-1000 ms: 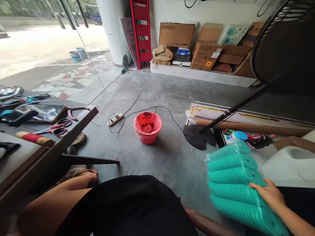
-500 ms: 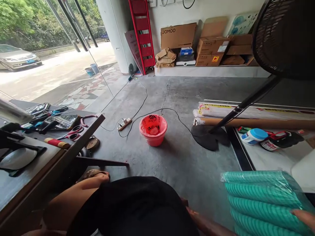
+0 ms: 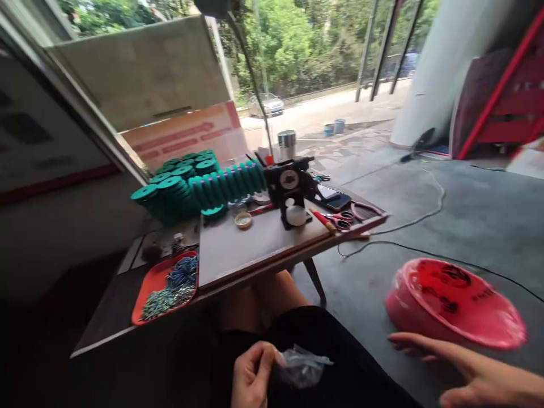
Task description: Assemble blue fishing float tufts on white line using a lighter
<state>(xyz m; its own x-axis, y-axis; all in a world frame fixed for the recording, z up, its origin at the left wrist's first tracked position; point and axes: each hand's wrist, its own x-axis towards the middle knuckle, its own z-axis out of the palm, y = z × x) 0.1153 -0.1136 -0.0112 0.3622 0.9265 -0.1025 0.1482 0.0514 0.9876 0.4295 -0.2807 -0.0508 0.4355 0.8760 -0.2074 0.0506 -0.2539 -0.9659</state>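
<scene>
In the head view, your left hand (image 3: 251, 377) sits at the bottom centre of the frame, over your dark-clothed lap, its grip pinched together on a small crumpled clear plastic bag (image 3: 302, 367) that sticks out to the right of the fingers. Your right hand (image 3: 446, 362) reaches in from the lower right with its fingers spread flat and apart, holding nothing; its fingertips (image 3: 397, 340) lie just beside the near edge of a red plastic bucket (image 3: 454, 303) with black printing, which stands on the grey concrete floor (image 3: 480, 221) at the right of the frame. Whether they touch the bucket, you cannot tell. Above your lap, in the middle of the frame, stands a brown wooden bench (image 3: 259, 243). On its left end rests a red tray (image 3: 158, 283) holding a heap of small blue and grey metal parts. Behind it, toward the upper left, stacks of teal plastic spools (image 3: 199, 181) stand in a row in front of an open cardboard box (image 3: 170, 96). A black hand-press machine (image 3: 291, 187) stands at the bench's centre, with a pair of red-handled scissors (image 3: 346, 218) just to its right near the far corner. A black cable (image 3: 425, 252) trails across the floor between the bench and the bucket.
</scene>
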